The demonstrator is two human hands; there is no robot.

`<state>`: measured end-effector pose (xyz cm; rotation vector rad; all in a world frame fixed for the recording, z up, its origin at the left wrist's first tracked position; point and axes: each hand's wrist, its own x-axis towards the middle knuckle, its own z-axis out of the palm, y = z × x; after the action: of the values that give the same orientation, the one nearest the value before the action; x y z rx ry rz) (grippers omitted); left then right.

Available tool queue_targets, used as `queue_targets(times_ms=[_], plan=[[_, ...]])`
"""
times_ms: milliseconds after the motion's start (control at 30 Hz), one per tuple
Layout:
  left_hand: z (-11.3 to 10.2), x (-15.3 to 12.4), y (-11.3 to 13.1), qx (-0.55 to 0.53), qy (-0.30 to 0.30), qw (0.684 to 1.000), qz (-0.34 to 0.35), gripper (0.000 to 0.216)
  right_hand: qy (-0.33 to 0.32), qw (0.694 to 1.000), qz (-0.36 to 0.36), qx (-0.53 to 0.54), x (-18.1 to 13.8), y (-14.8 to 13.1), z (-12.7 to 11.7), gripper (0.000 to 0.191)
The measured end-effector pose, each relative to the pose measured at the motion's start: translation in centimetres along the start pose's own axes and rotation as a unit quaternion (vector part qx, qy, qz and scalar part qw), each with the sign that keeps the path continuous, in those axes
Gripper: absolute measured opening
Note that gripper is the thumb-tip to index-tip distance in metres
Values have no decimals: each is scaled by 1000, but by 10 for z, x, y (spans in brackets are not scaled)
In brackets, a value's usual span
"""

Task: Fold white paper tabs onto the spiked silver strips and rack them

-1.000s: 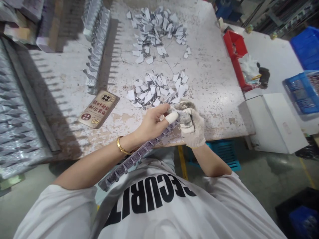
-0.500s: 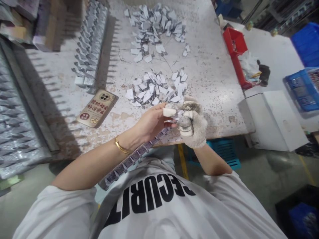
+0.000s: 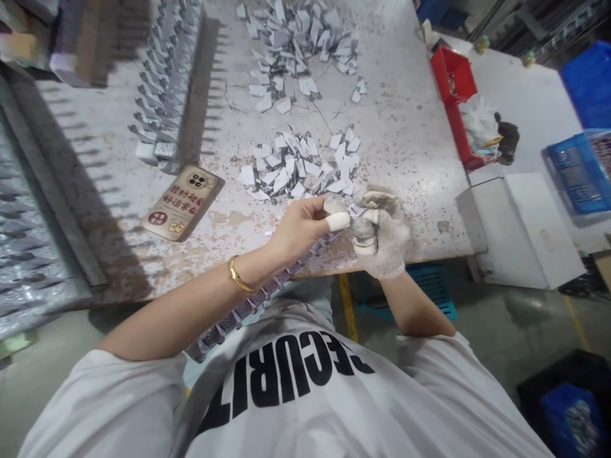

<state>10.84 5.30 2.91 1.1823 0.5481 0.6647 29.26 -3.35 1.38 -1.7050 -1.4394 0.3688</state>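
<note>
My left hand (image 3: 305,226), bare with white finger cots on thumb and forefinger, is pinched on a small grey-white folded piece (image 3: 356,213). My right hand (image 3: 382,232), in a worn knit glove, is curled around the top end of a long purple-grey strip of stacked pieces (image 3: 258,302). That strip slants down under my left wrist to my chest. The two hands meet above the table's near edge. Just beyond them lies a pile of loose folded pieces (image 3: 298,165).
A larger pile of pieces (image 3: 298,44) lies at the back of the worn white table (image 3: 405,146). A phone (image 3: 180,202) lies face down at left, beside rows of finished strips (image 3: 165,83). Red bins (image 3: 456,95), a white box (image 3: 520,229) and blue crates (image 3: 580,168) stand right.
My hands stayed together at the strip's top end and shifted slightly right. My left thumb and forefinger re-pinched a piece against the gloved hand. The view tilted a little.
</note>
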Motion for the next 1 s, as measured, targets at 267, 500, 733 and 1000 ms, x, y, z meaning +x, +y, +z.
queue_targets(times_ms=[267, 500, 733, 1000], plan=[[-36, -21, -16, 260, 6, 966, 3, 47, -9, 941, -210, -266, 6, 47, -5, 21], [-50, -32, -24, 335, -8, 941, -49, 23, -121, 895, -172, -393, 9, 34, 2, 21], [-54, -14, -20, 441, -14, 896, -58, 13, -244, 863, -198, -396, 32, 16, -1, 23], [-48, 34, -12, 607, -5, 794, -11, 25, -296, 843, -181, -412, 43, 10, 0, 25]])
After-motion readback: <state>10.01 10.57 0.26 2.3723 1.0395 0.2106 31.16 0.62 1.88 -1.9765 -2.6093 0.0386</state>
